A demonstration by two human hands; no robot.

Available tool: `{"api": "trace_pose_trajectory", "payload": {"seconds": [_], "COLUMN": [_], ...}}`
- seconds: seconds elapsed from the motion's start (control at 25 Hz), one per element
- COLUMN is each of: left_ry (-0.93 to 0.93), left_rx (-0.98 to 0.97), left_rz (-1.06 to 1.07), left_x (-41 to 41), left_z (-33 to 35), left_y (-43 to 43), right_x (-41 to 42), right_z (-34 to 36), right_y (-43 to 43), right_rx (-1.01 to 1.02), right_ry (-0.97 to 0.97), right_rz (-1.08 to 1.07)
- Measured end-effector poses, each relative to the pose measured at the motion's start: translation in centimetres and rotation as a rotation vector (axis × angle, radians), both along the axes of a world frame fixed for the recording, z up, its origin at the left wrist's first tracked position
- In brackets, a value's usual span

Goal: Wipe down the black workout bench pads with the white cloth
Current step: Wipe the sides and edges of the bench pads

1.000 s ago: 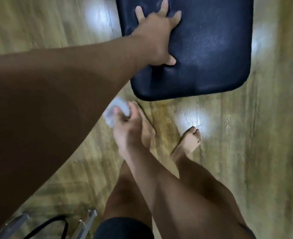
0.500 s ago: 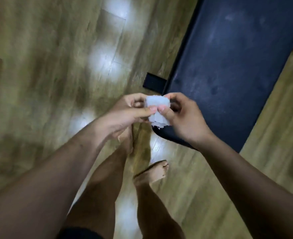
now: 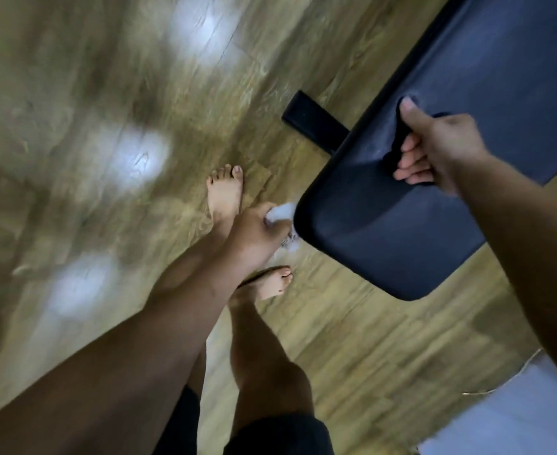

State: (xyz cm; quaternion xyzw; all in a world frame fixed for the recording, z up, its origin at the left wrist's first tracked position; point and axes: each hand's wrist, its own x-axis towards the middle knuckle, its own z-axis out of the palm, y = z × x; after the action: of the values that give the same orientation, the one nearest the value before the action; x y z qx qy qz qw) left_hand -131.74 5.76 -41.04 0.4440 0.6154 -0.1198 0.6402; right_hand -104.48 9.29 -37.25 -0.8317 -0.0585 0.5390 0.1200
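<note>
Shorts: dark fabric [image 3: 280,435], nearest the camera.
Feet: bare, left foot [image 3: 224,192] ahead of right foot [image 3: 267,284], both on the floor.
Left hand: [image 3: 254,231] fingers curled tight, pinching the crumpled white cloth [image 3: 282,211].
Cloth position: bunched at the fingertips, touching the rounded near-left corner of the bench pad [image 3: 369,224].
Bench pad: black, smooth, leather-like, with rounded corners and a faint sheen.
Right hand: [image 3: 441,149] over the pad, thumb stretched out, fingers curled inward and holding nothing; contact with the pad is unclear.
Bench foot: black bar [image 3: 313,121] jutting from under the pad.
Floor: glossy wood-grain planks [image 3: 106,93] with pale glare patches.
</note>
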Motion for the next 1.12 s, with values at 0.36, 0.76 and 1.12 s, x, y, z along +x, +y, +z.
{"api": "trace_pose_trajectory", "payload": {"seconds": [0.36,0.76,1.12], "left_ry": [-0.199,0.282,0.298], "left_rx": [0.342,0.21,-0.106], "left_rz": [-0.191,-0.242,0.199], "left_x": [16.2,-8.5,6.5], "left_z": [0.5,-33.0,-2.1], "left_y": [13.9,-2.7,7.1], "right_x": [1.9,2.1,2.2], "right_z": [-0.2,-0.6,-0.4], "right_y": [0.2,0.2,0.1], "right_rx": [-0.021,-0.006,-0.006], "right_ry": [0.118,0.142,0.173], "right_rz": [0.036,0.051,0.063]}}
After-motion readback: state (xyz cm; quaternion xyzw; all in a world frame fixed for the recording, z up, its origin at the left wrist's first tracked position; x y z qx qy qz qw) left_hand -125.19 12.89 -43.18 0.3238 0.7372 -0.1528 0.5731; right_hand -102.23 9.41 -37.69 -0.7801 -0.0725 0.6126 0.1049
